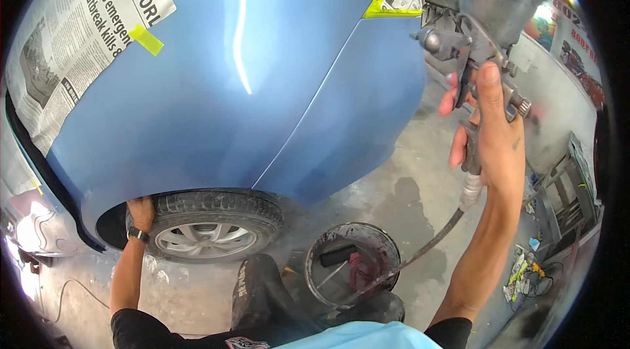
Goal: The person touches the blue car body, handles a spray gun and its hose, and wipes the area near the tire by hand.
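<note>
Right grip (497, 123): closed around the handle of a spray gun (482, 37), which is raised at the right of the blue car (197, 106), cup uppermost, nozzle facing left. From its handle a dark hose (436, 239) runs down across a bucket (384, 239) holding a red rag (362, 271). Left grip (140, 212): inside the wheel arch, at the tyre (216, 207); fingertips hidden, so from here I cannot tell whether it grasps anything. Newspaper (72, 47) covers the car's left part, with yellow tape (146, 40) at its edge.
</note>
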A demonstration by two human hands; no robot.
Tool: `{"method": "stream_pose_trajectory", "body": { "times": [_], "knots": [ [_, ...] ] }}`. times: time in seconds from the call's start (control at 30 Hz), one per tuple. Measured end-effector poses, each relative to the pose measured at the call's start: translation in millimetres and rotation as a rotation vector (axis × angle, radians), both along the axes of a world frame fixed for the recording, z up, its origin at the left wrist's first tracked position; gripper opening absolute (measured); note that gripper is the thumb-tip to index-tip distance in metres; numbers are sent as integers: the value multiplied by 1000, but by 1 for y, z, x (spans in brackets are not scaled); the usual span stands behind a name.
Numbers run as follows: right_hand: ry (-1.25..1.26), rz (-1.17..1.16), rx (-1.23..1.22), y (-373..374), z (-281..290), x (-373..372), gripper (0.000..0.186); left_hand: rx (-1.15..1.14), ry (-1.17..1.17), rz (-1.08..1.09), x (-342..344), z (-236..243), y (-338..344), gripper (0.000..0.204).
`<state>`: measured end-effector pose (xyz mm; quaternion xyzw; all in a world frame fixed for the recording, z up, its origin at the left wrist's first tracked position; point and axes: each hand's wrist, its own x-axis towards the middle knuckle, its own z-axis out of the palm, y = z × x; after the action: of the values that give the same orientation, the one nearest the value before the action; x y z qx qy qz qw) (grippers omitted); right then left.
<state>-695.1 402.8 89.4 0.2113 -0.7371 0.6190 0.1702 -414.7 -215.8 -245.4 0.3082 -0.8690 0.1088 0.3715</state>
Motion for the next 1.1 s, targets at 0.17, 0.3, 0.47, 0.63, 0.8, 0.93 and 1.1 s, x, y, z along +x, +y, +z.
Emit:
{"method": "stream_pose_trajectory", "body": {
  "times": [0.17,0.3,0.47,0.63,0.8,0.93,1.1],
  "knots": [
    [-14,40,-56,6,-5,2,78,177,183,-20,-6,-2,1,44],
    [-109,183,-44,16,-6,3,75,264,299,-104,4,-4,-17,47],
    [-157,221,-44,22,-21,-7,74,269,291,-12,-14,15,6,53],
    [-142,273,-130,32,-40,-25,75,396,313,-122,-33,29,23,54],
    [-172,330,-217,32,-45,-38,75,356,281,24,-8,23,-1,57],
    [-177,325,-242,32,-46,-48,75,231,330,-30,-9,17,-2,61],
    [-133,333,-261,30,-41,-55,75,333,303,-63,-22,24,17,61]
  ]
}}
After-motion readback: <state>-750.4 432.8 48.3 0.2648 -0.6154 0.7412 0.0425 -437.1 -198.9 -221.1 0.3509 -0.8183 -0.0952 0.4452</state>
